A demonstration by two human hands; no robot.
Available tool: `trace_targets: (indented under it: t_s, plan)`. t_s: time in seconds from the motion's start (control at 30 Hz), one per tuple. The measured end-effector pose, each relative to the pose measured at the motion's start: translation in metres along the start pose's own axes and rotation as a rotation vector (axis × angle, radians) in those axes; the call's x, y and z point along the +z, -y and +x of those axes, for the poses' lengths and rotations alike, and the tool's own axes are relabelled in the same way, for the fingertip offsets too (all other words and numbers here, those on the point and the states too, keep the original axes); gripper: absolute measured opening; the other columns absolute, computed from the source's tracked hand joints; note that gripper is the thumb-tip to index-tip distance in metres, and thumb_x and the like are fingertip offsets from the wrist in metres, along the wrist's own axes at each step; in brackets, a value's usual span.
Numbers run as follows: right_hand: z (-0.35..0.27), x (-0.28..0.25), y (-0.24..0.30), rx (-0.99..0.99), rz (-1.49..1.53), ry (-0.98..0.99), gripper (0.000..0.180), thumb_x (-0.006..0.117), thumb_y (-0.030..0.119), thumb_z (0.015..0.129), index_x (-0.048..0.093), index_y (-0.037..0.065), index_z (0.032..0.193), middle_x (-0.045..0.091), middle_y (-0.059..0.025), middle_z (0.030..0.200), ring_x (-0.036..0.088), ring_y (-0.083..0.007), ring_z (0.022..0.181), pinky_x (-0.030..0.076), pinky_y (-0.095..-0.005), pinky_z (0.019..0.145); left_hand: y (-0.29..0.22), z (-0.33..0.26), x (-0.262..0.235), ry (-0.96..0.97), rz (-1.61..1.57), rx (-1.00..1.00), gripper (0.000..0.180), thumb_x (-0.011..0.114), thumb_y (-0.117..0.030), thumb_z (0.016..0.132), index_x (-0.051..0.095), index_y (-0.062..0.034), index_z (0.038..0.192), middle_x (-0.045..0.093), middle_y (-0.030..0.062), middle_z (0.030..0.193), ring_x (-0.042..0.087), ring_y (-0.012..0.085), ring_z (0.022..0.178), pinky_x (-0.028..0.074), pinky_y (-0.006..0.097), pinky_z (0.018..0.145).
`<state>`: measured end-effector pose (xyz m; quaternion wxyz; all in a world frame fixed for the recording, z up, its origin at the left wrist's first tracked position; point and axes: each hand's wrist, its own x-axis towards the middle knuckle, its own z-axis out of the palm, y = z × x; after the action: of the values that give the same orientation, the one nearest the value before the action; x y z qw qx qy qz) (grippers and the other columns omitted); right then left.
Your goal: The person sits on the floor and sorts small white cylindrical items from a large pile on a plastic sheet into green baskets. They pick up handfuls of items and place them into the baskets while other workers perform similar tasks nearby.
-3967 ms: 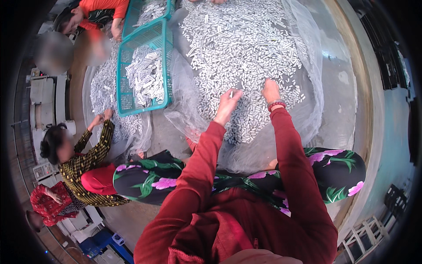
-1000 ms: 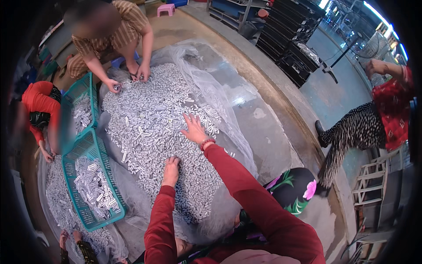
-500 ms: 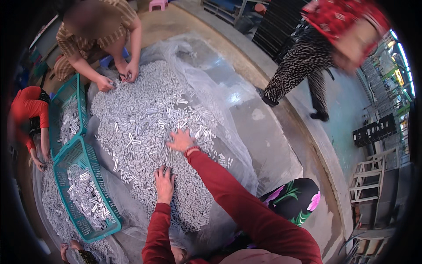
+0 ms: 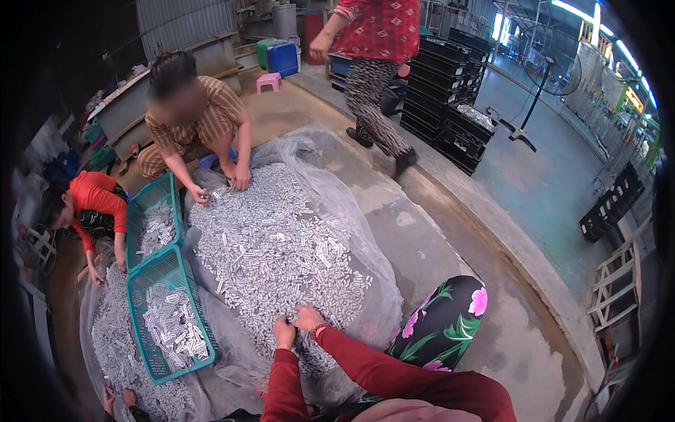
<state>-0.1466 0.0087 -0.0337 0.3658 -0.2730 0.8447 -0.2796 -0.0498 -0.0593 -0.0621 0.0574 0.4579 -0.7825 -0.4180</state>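
Both hands, left hand and right hand, rest side by side on the pile of small metal pieces; whether either grip pinches any piece cannot be told.

Both forearms enter from the lower edge, clad in long dark-red sleeves, and converge toward the centre of the view. The left hand lies palm down with its fingers curled under – whether they enclose anything cannot be told. The right hand sits just beside it, nearly touching, slightly further forward, its fingers bent downward; a thin band circles the right wrist at the cuff. The right forearm runs diagonally from the lower right – its elbow bent – while the left forearm rises almost straight up from the lower edge.
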Motion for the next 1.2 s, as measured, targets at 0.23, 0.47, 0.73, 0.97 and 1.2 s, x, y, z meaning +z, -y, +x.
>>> trace_targets:
  t_s: [0.23,0.47,0.73,0.97,1.2]
  plan:
    - [-0.02,0.026,0.028,0.211,0.932,0.442,0.04,0.067,0.029,0.065,0.055,0.003,0.093,0.053,-0.0073,0.081,0.052,-0.0218,0.07,0.045,-0.0369,0.048,0.074,-0.022,-0.027,-0.006,-1.384,-0.297,0.031,0.041,-0.021,0.088,0.044,-0.0033,0.113,0.053,0.0086,0.1,0.053,0.0206,0.083,0.046,0.037,0.068]
    - [-0.051,-0.041,0.026,0.029,0.988,0.376,0.077,0.051,0.051,0.08,0.021,0.002,0.131,0.033,-0.0154,0.127,0.036,-0.0256,0.113,0.037,-0.0407,0.088,-0.053,-0.061,-0.055,0.279,-1.024,-0.156,0.04,0.048,-0.031,0.088,0.038,-0.0054,0.116,0.051,0.0072,0.102,0.054,0.0177,0.084,0.047,0.031,0.059]
    - [-0.062,-0.03,0.022,-0.077,1.008,0.485,0.074,0.044,0.046,0.085,0.008,0.007,0.137,0.017,-0.0137,0.14,0.02,-0.0326,0.127,0.051,-0.0479,0.071,-0.038,-0.059,-0.042,0.056,-0.854,-0.124,0.022,0.049,-0.011,0.087,0.044,-0.0028,0.106,0.05,0.0066,0.08,0.048,0.0119,0.061,0.046,0.025,0.048]
    - [-0.058,-0.051,0.015,0.029,0.704,0.343,0.049,0.041,0.044,0.086,0.046,0.002,0.11,0.044,-0.0134,0.117,0.049,-0.0293,0.102,0.053,-0.042,0.063,-0.052,-0.062,-0.06,-0.061,-0.941,-0.03,0.022,0.045,-0.005,0.086,0.047,-0.0015,0.107,0.048,0.0108,0.098,0.051,0.0173,0.083,0.052,0.027,0.061]
    - [-0.041,-0.035,0.01,-0.041,0.842,0.396,0.038,0.038,0.036,0.091,0.037,0.014,0.123,0.057,-0.009,0.084,0.059,-0.0194,0.075,0.052,-0.035,0.056,-0.037,-0.056,-0.054,-0.074,-0.7,-0.041,0.033,0.044,-0.005,0.085,0.046,-0.0022,0.118,0.049,0.0122,0.114,0.052,0.0207,0.097,0.051,0.031,0.065]
